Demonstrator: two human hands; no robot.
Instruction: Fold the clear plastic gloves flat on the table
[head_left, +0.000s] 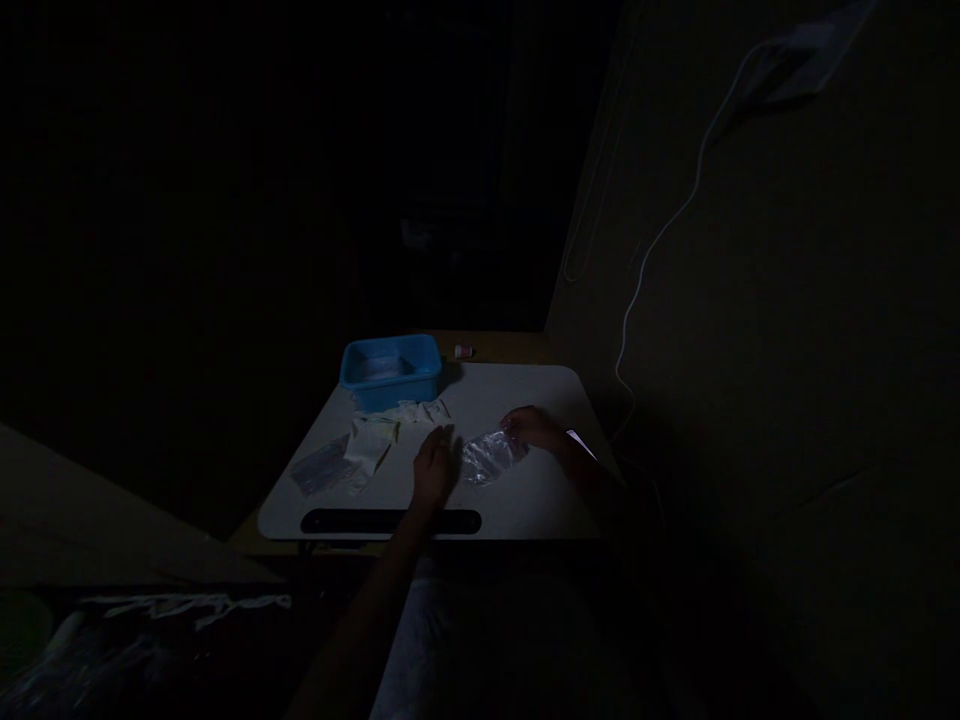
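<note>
Bag, clear and crinkled, lies right of the middle of your white surface, between your two hands and nearer the right edge than the left. Your right hand reaches in over the right edge, its fingertips clamped on the bag's far right corner. Your left hand comes in over the near edge and hovers or rests just left of the bag; in this dim light you cannot tell whether its fingers are apart or together, or whether they touch the plastic.

A black groove runs along the near edge, under your left wrist. Toward the left edge lie a clear packet and, touching it, a pale wrapper. Crumpled scraps lie before the blue bin, which stands at the far left corner. Beyond the far edge is a small pot. A bright strip shows at the right edge, beside your right forearm.
</note>
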